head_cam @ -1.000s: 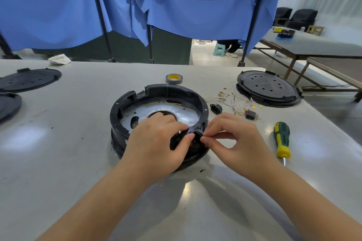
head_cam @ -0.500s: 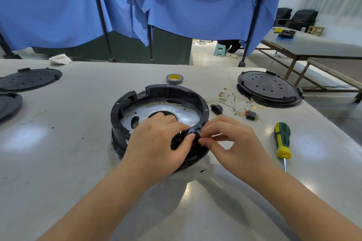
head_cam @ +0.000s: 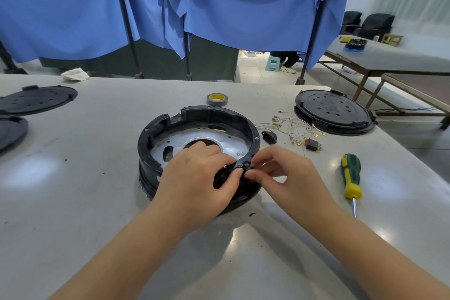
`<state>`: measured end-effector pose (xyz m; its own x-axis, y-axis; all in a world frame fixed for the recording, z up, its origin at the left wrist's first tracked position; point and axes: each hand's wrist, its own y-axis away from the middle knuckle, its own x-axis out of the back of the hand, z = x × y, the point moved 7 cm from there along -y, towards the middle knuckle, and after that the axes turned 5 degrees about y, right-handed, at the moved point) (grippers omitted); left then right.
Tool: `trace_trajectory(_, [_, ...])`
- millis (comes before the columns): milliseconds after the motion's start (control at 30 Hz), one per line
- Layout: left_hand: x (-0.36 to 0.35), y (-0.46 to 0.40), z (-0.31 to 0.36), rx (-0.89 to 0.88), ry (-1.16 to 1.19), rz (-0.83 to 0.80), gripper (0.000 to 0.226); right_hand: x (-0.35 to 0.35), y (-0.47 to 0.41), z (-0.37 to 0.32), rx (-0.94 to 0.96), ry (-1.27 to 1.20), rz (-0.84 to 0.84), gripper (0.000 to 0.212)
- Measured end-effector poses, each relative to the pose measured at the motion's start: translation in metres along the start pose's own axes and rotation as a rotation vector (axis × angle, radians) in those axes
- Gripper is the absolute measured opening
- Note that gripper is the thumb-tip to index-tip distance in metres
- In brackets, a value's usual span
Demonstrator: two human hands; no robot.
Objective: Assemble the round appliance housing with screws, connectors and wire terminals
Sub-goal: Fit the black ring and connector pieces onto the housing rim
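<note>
The round black housing [head_cam: 194,119] with a silver metal floor sits mid-table. My left hand [head_cam: 197,182] grips its near rim, fingers inside the ring and thumb on the outer wall. My right hand [head_cam: 285,175] pinches a small black part [head_cam: 246,167] set at the rim, right beside my left thumb. Loose wires with brass terminals [head_cam: 289,126] lie to the right of the housing, with a black socket connector [head_cam: 269,136] and a red and black switch [head_cam: 313,144] among them. The near wall of the housing is hidden by my hands.
A green and yellow screwdriver [head_cam: 351,178] lies to the right. A round black lid [head_cam: 333,111] sits at back right, two more black lids [head_cam: 36,100] at far left. A grey tape roll [head_cam: 216,99] lies behind the housing. Blue curtains hang beyond the table.
My right hand has shifted slightly left against the rim part. My left hand and the housing have stayed put.
</note>
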<state>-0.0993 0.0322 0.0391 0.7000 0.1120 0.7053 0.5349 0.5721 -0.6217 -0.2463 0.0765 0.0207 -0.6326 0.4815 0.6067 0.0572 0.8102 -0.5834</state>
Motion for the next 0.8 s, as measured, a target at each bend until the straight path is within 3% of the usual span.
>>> trace_trajectory(167, [0.0, -0.001, 0.0, 0.0, -0.006, -0.005, 0.035, 0.003, -0.004, 0.013, -0.044, 0.022, -0.005, 0.033])
trace_trajectory(300, [0.002, -0.001, 0.0, -0.003, -0.005, -0.006, 0.039, 0.002, -0.005, 0.02, -0.042, 0.043, -0.12, 0.054])
trace_trajectory(600, [-0.002, -0.002, 0.002, 0.016, -0.05, -0.016, 0.046, -0.007, -0.005, 0.02, -0.084, -0.067, -0.225, 0.036])
trace_trajectory(800, [-0.003, -0.002, 0.0, 0.073, -0.016, -0.02, 0.045, -0.008, -0.007, 0.022, -0.102, -0.11, -0.27, 0.037])
